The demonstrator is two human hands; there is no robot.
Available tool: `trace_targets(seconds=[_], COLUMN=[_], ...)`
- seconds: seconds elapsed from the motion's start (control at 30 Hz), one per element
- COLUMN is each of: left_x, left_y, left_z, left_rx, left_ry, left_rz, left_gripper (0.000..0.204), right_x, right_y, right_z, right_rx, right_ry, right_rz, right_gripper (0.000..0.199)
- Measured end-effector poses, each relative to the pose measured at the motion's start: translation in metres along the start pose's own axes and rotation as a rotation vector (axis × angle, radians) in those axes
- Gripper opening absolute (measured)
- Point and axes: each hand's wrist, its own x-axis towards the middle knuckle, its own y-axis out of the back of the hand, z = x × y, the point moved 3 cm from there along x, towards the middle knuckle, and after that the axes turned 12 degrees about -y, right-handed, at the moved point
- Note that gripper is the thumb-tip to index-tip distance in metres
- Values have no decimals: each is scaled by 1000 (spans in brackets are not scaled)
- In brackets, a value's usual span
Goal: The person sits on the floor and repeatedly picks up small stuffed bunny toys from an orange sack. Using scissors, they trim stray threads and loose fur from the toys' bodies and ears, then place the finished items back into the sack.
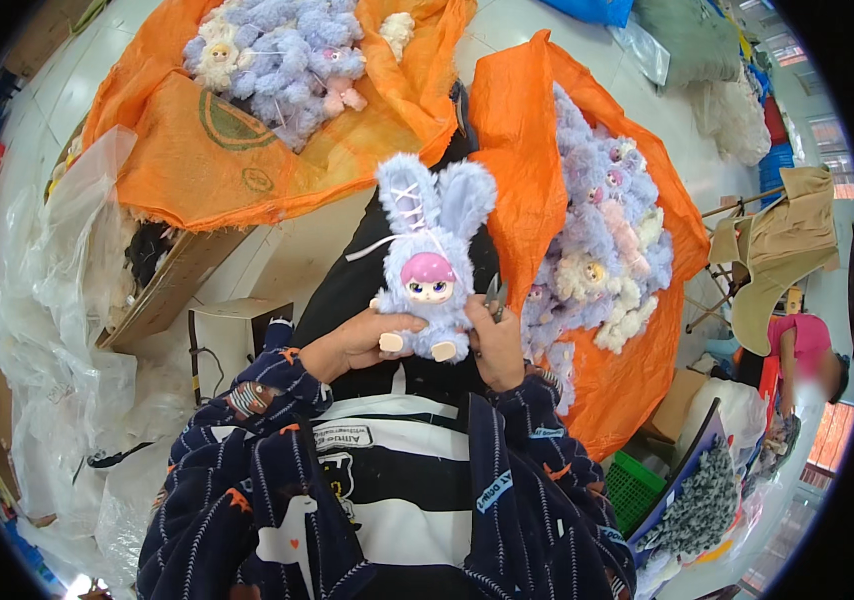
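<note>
A lavender plush bunny doll [429,255] with long ears, a pink-haired doll face and cream feet sits upright over my lap, facing up at me. A thin white ribbon laces one ear and trails off to the left. My left hand [355,340] is closed round the doll's lower left side, thumb across its belly. At its other side, my right hand [495,345] holds a small pair of scissors [494,292], the dark points sticking up past the thumb. Those fingers also touch the doll's side; the scissors' handles are mostly hidden in the palm.
An orange sack [187,190] heaped with lavender and cream plush dolls [292,60] lies ahead on the left. Another orange sack [517,120] of similar dolls stands close on my right. Clear plastic sheeting [57,310] hangs at left. A person in pink [800,345] is at far right.
</note>
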Motion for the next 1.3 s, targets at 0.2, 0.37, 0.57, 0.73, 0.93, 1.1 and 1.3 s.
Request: trace_targets(seconds=[0.2, 0.37, 0.57, 0.73, 0.93, 1.1, 1.3], left_x=[13, 15, 16, 23, 27, 23, 49], left_y=[13, 1, 11, 6, 6, 14, 43], left_z=[5, 1, -10, -11, -11, 2, 155], left_rx=[-182, -91, -55, 54, 183, 333, -451], left_ry=[40, -2, -2, -33, -165, -160, -703], left_rz=[37, 72, 124, 149, 142, 197, 81], left_gripper=[19, 17, 19, 25, 35, 36, 38], right_x=[-12, -19, -3, 7, 11, 12, 60], right_y=[15, -21, -8, 6, 12, 30, 160], right_z=[-21, -16, 0, 0, -1, 5, 4], right_rx=[-423, -1288, -744, -1066, -965, -623, -138], right_ry=[432, 878, 522, 635, 298, -91, -81], right_rz=[101, 105, 176, 269, 259, -130, 449], right_gripper=[21, 23, 16, 23, 37, 48, 32])
